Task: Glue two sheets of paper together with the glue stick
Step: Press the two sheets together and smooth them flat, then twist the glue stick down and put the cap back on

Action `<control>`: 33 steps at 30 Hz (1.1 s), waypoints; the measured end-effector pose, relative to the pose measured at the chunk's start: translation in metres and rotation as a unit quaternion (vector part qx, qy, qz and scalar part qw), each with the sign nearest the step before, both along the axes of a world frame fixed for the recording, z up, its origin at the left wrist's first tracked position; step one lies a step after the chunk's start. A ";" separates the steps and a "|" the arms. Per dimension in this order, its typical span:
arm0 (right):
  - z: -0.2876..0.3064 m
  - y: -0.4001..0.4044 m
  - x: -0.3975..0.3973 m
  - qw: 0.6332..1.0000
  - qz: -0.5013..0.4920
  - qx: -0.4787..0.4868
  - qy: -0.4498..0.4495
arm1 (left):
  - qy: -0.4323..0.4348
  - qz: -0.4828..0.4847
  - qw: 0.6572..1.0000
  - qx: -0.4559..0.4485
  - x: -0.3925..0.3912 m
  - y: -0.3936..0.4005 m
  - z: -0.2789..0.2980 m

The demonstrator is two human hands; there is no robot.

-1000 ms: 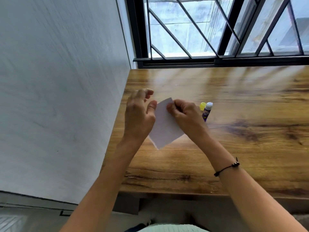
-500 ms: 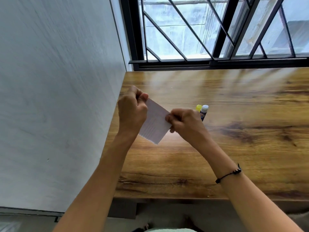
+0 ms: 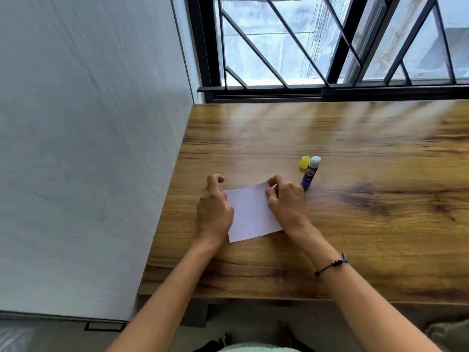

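A small white paper [image 3: 251,214] lies flat on the wooden table [image 3: 355,237] near its left edge. My left hand [image 3: 214,209] rests on the paper's left side, fingers curled over its far left corner. My right hand [image 3: 286,201] pinches the far right corner between thumb and fingers. I cannot tell whether it is one sheet or two stacked. An uncapped blue glue stick [image 3: 311,172] with a white tip lies just right of my right hand, and its yellow cap [image 3: 304,162] sits beside the tip.
A grey wall [image 3: 88,148] runs along the table's left edge. A window with black bars [image 3: 330,47] stands behind the table's far edge. A black cord bracelet [image 3: 330,266] is on my right wrist.
The paper was held up in the air between both hands; it has come down and now lies flat on the table, with both hands still on it.
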State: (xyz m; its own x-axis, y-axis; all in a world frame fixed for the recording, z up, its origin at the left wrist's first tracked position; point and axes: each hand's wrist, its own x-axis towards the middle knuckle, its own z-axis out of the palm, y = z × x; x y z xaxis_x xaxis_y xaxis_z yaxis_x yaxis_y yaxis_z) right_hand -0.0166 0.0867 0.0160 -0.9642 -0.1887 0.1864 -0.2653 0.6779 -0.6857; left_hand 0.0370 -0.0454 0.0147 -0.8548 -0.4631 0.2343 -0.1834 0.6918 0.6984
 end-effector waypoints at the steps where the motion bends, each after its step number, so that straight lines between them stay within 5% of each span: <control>1: -0.003 0.000 0.000 1.000 -0.001 0.016 0.014 | -0.011 -0.010 1.000 -0.021 0.000 0.002 -0.004; 6: -0.014 -0.002 0.005 0.991 0.001 0.112 0.074 | -0.059 -0.051 0.987 -0.144 0.001 0.007 -0.014; 9: -0.018 -0.002 0.015 0.971 -0.004 0.221 0.095 | -0.088 -0.067 0.951 -0.289 0.004 0.009 -0.014; 13: -0.028 0.004 0.043 0.950 0.109 0.264 0.124 | -0.095 -0.145 0.897 -0.406 0.008 0.013 -0.008; 18: -0.037 0.025 0.064 0.935 0.159 0.315 0.028 | -0.207 -0.177 0.929 -0.250 0.034 0.018 -0.034; 25: -0.036 0.020 0.016 0.923 0.180 0.339 -0.022 | -0.239 -0.173 0.919 -0.262 0.031 0.004 -0.036; 33: -0.039 0.068 0.046 0.953 0.137 0.269 0.022 | -0.256 -0.170 0.926 -0.220 0.028 0.004 -0.022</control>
